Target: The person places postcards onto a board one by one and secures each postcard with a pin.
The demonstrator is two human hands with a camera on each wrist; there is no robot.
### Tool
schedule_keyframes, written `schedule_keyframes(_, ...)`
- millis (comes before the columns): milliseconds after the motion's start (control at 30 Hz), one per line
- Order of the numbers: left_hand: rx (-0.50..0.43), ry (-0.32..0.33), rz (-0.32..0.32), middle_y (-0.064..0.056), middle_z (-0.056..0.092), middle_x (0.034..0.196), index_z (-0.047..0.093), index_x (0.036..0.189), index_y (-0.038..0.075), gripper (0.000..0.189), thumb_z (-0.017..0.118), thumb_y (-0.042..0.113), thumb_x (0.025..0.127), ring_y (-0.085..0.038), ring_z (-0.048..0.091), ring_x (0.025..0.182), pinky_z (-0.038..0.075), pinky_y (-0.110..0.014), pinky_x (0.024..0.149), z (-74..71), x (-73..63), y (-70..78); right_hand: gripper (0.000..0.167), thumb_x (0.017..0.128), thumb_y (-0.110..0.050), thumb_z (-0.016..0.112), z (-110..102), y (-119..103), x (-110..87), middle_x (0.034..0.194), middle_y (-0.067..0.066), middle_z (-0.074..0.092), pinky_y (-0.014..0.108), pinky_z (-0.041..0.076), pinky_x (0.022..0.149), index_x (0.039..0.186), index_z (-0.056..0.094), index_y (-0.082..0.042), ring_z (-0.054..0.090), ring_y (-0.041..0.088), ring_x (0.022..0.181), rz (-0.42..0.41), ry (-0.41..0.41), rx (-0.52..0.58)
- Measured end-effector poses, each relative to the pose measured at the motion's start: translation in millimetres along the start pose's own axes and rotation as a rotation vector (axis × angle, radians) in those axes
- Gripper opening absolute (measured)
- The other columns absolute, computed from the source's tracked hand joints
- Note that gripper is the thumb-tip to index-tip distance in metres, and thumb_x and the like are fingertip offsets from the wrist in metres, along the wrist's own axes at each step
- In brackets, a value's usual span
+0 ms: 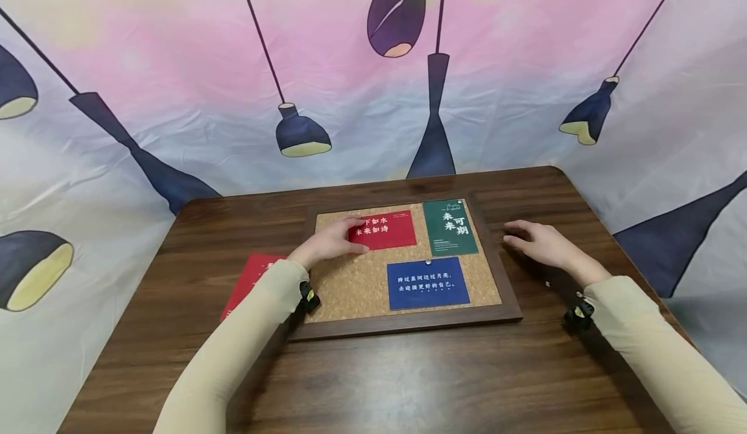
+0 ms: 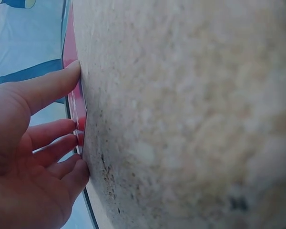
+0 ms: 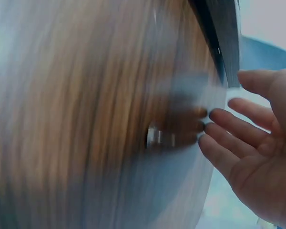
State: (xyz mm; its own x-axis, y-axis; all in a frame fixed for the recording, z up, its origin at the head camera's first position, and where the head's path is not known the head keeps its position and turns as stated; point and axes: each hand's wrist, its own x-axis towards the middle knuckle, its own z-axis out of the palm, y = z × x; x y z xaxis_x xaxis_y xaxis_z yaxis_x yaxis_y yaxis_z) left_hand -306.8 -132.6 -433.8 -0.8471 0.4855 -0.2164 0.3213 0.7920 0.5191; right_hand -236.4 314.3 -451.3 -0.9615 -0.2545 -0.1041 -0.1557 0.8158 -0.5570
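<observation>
My left hand rests on the left end of a red card with white writing on the cork board. In the left wrist view its thumb is at the card's edge, and the other fingers touch down farther along. Right of the board, my right hand hovers low over the table with relaxed, spread fingers, holding nothing. Close to it on the table lie small silvery pins, one of them, a shiny pin, in the right wrist view.
A green card and a blue card are on the board, each with a pin at its top. Another red card lies left of the board, partly behind my left sleeve. The board's brown frame sits on the wooden table.
</observation>
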Motion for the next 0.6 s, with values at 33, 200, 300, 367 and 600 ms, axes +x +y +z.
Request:
schedule_keyframes(33,0.001,0.0,0.0,-0.018,0.034,0.158,0.041,0.153,0.005,0.079,0.077,0.033,0.088,-0.037,0.037,0.141,0.035,-0.056,0.111,0.0,0.8,0.0,0.055,0.107,-0.035,0.05,-3,3,-3.5,0.142,0.032,0.05,0.063,0.044,0.096,0.146,0.047,0.004,0.058,0.046,0.116,0.001,-0.002,-0.008)
schedule_keyframes(200,0.001,0.011,-0.021,-0.018,0.034,0.159,0.042,0.153,0.005,0.079,0.078,0.033,0.088,-0.037,0.037,0.141,0.034,-0.057,0.111,1.0,1.5,-0.4,0.049,0.106,-0.03,0.055,-15,14,-20.0,0.137,0.033,0.054,0.064,0.044,0.094,0.141,0.053,0.005,0.057,0.049,0.116,-0.005,-0.007,-0.032)
schedule_keyframes(300,0.001,0.016,-0.03,-0.018,0.034,0.159,0.042,0.153,0.006,0.079,0.078,0.033,0.088,-0.037,0.036,0.142,0.033,-0.057,0.111,1.5,1.4,-1.3,0.046,0.104,-0.025,0.059,-18,20,-28.5,0.136,0.032,0.054,0.064,0.043,0.096,0.138,0.055,0.006,0.049,0.052,0.124,-0.013,-0.003,-0.042)
schedule_keyframes(367,0.0,0.018,-0.033,-0.018,0.034,0.159,0.042,0.153,0.006,0.08,0.078,0.033,0.088,-0.037,0.037,0.141,0.034,-0.058,0.111,1.5,1.3,-1.7,0.044,0.103,-0.022,0.06,-19,24,-33.8,0.134,0.031,0.057,0.063,0.043,0.096,0.136,0.057,0.006,0.051,0.051,0.123,-0.025,0.002,-0.048)
schedule_keyframes(600,0.008,0.015,-0.017,-0.018,0.035,0.158,0.042,0.154,0.007,0.08,0.078,0.034,0.087,-0.037,0.037,0.14,0.035,-0.057,0.111,1.8,0.6,0.7,0.04,0.102,-0.025,0.062,-16,31,-53.3,0.13,0.029,0.061,0.062,0.046,0.093,0.13,0.064,0.002,0.053,0.051,0.121,-0.022,-0.001,-0.078)
